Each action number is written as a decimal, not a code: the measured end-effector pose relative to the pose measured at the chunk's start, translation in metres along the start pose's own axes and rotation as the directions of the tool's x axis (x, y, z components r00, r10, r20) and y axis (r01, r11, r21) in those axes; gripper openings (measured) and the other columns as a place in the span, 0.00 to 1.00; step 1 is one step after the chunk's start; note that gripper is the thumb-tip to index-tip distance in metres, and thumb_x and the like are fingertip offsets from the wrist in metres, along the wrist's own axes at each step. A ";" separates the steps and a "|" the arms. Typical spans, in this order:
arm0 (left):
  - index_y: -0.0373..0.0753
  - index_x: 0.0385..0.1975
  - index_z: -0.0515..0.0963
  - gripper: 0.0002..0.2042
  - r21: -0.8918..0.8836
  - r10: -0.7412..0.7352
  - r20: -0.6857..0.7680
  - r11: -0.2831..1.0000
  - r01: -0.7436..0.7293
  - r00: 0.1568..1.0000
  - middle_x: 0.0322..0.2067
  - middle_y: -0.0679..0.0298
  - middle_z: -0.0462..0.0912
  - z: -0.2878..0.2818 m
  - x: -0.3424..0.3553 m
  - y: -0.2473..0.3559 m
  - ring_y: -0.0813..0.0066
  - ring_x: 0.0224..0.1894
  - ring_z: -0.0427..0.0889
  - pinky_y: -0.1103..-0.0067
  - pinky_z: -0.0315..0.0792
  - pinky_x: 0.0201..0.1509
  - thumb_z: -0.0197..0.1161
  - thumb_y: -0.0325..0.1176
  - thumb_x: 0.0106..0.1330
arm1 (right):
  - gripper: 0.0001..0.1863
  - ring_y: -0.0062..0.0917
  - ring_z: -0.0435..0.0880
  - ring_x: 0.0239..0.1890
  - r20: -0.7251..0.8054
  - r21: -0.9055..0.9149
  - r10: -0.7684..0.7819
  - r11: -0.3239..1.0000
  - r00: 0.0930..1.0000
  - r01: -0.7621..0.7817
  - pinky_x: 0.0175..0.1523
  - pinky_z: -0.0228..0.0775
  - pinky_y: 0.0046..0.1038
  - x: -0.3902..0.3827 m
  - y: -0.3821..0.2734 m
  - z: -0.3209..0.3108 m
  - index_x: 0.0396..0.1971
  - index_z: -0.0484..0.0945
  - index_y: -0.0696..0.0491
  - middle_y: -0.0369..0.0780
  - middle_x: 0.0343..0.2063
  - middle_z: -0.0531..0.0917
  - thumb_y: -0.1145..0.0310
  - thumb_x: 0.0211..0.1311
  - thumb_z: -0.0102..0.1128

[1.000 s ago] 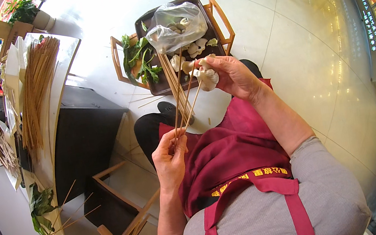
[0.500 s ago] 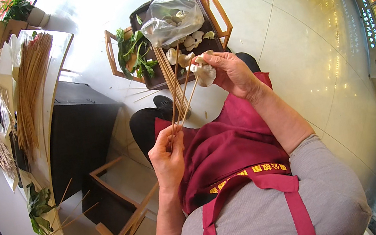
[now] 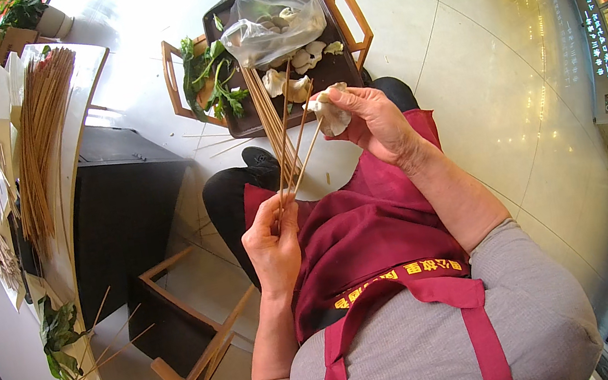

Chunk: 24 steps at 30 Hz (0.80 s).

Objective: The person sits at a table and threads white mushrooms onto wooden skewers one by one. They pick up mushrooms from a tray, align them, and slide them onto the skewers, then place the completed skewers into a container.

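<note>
Pinching a pale oyster mushroom piece (image 3: 330, 116) between thumb and fingers, the right hand (image 3: 376, 115) is working near the centre of the frame, while the left hand (image 3: 271, 235), lower and further left, is gripping a few wooden skewers (image 3: 308, 155) with its thumb pressed against curled fingers. One skewer is slanting up to meet the mushroom, though whether its tip is already inside is not showing clearly; another is pointing toward a second pale piece, and whether that one is threaded cannot be told either. Just beyond, a bundle of bare skewers (image 3: 268, 116) is jutting over the near edge of a dark tray (image 3: 242, 126) at upper centre. Judging by the tray, much is remaining: loose mushroom pieces (image 3: 308, 56) are lying there unskewered, and more are sitting inside a clear plastic bag (image 3: 271, 32). Leafy greens (image 3: 202, 71) are spilling over the tray's left side. Further out, at upper left, a large sheaf of bare skewers (image 3: 46, 143) is resting on the table; at lower left, skewered leaves (image 3: 64, 339) are lying with their sticks pointing right, apparently finished. No completed mushroom skewer is showing clearly.
</note>
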<state>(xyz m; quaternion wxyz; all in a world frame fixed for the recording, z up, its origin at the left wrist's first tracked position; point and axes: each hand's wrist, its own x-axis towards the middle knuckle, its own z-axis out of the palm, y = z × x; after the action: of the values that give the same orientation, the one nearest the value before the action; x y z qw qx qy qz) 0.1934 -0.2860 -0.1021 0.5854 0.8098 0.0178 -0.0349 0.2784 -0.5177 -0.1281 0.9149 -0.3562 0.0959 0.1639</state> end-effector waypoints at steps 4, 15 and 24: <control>0.32 0.43 0.81 0.06 -0.066 -0.103 0.040 0.992 0.106 0.994 0.20 0.75 0.74 0.002 0.002 -0.001 0.91 0.22 0.68 0.88 0.61 0.24 0.63 0.23 0.69 | 0.15 0.20 0.84 0.39 -0.026 -0.008 0.014 1.000 1.000 -0.014 0.47 0.81 0.32 0.001 0.007 -0.004 0.46 0.83 0.56 0.36 0.39 0.86 0.60 0.72 0.58; 0.31 0.43 0.81 0.07 -0.074 -0.178 0.147 0.979 0.190 0.973 0.21 0.71 0.76 0.013 0.037 -0.024 0.88 0.23 0.70 0.87 0.61 0.26 0.60 0.25 0.69 | 0.16 0.20 0.83 0.43 -0.012 -0.069 0.009 0.998 1.000 -0.010 0.53 0.78 0.32 0.030 0.025 -0.048 0.50 0.80 0.56 0.35 0.43 0.85 0.60 0.73 0.56; 0.34 0.40 0.83 0.08 0.122 -0.212 0.157 0.973 0.194 0.965 0.19 0.64 0.84 0.062 0.106 -0.104 0.82 0.23 0.80 0.80 0.72 0.30 0.61 0.30 0.68 | 0.16 0.34 0.82 0.50 0.101 -0.973 -0.527 0.126 0.844 0.195 0.58 0.73 0.31 0.113 0.016 -0.128 0.51 0.80 0.56 0.41 0.48 0.83 0.77 0.65 0.53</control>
<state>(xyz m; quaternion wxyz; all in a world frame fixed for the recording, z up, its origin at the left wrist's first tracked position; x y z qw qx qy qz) 0.2897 -0.3137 -0.2286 0.5345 0.8277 0.0491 -0.1639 0.3694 -0.5675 -0.2642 0.4838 -0.8703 0.0066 -0.0922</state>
